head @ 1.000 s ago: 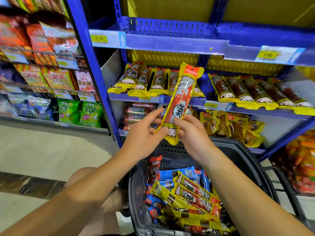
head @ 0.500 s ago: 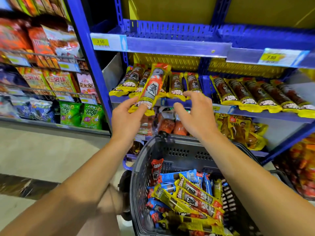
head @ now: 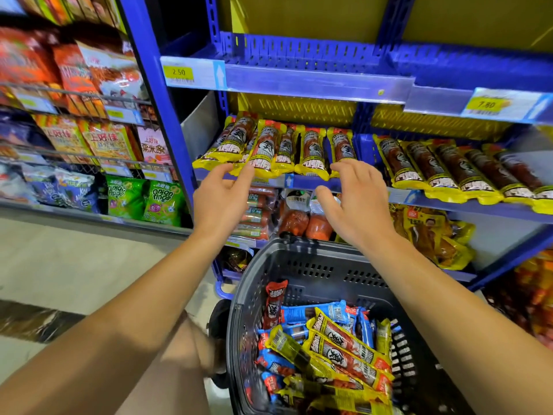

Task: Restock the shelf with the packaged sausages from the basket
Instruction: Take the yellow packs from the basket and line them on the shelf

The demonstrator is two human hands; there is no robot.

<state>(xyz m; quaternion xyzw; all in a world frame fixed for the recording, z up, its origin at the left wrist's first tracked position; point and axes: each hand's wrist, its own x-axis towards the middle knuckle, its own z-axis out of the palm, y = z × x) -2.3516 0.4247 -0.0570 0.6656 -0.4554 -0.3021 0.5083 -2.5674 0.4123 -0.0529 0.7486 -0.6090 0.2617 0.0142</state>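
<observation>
Nothing is being held: the left hand [head: 223,194] and right hand [head: 354,202] are being kept spread before the shelf [head: 314,182]. Yellow-wrapped sausages [head: 344,347] are lying in the near basket [head: 314,265]; judged light, slippery, best pinched mid-length.

basket [head: 299,265]: front cut off | far-right sausage packs [head: 508,172]: blurred | left snack bags [head: 27,64]: blurred

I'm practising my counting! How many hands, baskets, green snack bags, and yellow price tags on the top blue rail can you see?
hands: 2 (left hand, right hand)
basket: 1
green bags: 2
price tags: 2
total: 7
</observation>
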